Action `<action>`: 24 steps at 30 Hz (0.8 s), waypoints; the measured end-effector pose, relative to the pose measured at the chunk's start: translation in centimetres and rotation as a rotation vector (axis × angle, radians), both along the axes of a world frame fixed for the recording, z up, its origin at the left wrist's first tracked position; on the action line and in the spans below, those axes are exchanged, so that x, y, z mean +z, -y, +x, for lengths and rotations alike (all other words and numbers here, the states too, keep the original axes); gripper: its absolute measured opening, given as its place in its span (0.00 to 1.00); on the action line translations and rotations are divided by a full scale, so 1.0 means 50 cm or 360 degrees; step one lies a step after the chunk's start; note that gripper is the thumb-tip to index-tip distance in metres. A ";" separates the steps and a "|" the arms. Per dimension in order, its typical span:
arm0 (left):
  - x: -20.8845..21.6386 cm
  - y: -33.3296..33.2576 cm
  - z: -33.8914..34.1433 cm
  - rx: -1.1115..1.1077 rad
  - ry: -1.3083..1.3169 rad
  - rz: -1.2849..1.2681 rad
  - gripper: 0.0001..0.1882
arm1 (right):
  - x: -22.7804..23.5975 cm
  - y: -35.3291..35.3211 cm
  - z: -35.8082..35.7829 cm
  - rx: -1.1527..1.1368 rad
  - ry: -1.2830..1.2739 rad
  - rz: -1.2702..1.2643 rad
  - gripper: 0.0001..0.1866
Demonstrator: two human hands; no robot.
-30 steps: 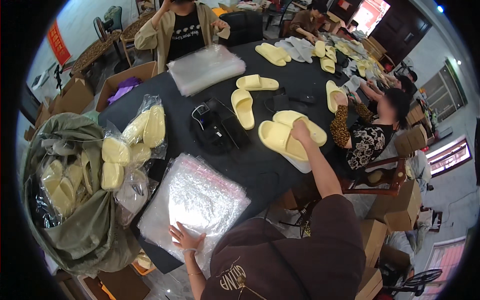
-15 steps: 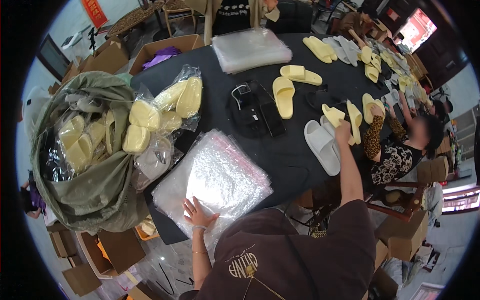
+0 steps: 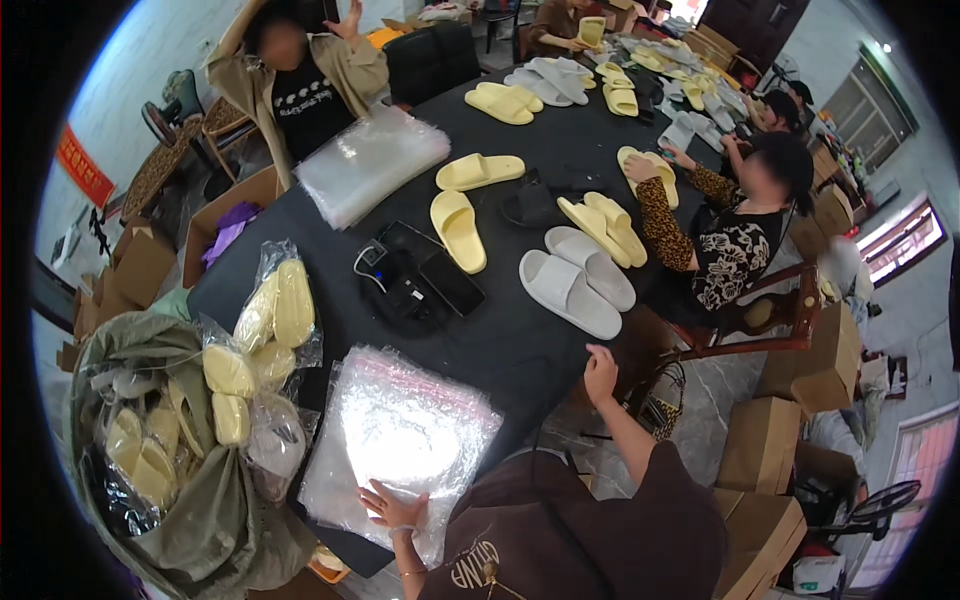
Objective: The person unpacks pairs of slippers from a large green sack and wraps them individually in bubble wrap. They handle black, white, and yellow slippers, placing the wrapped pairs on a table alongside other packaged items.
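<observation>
My left hand (image 3: pixel 396 508) lies flat with spread fingers on a stack of clear plastic bags (image 3: pixel 400 420) at the near edge of the table. At the table's right edge, my right hand (image 3: pixel 600 373) holds nothing, its fingers loosely extended. Just beyond it sits a pair of light grey slippers (image 3: pixel 568 293), apart from the hand. Behind those is a pair of yellow slippers (image 3: pixel 598 232), one overlapping the other. Two more yellow slippers, one lying crosswise (image 3: pixel 480 171) and one pointing toward me (image 3: pixel 458 232), rest near the middle.
A green sack (image 3: pixel 190 520) with bagged yellow slippers stands at the left. Black devices (image 3: pixel 420 275) with a cable lie mid-table. A second stack of clear bags (image 3: pixel 375 165) is at the far side. People sit or stand around the black table; cardboard boxes (image 3: pixel 760 455) stand at right.
My right hand has left the yellow slippers and drawn back toward me to the table edge. My left hand stays on the bags. The view has swung to the right.
</observation>
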State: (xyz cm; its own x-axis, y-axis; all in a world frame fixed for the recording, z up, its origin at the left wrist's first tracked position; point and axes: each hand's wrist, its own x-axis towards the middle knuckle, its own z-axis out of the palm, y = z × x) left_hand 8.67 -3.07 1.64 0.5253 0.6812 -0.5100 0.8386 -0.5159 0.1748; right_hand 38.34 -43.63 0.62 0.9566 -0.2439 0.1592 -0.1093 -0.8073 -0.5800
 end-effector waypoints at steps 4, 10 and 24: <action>0.003 -0.001 0.004 0.0002 0.0010 -0.0004 0.73 | -0.008 -0.009 -0.072 -0.0037 -0.0146 0.0066 0.09; 0.000 -0.003 0.005 -0.0015 -0.0025 0.0025 0.73 | 0.018 -0.036 -0.049 0.0106 0.0164 0.0208 0.08; 0.017 -0.010 -0.009 0.0052 0.0124 -0.0075 0.64 | 0.149 -0.169 0.175 0.0436 0.0362 0.0604 0.11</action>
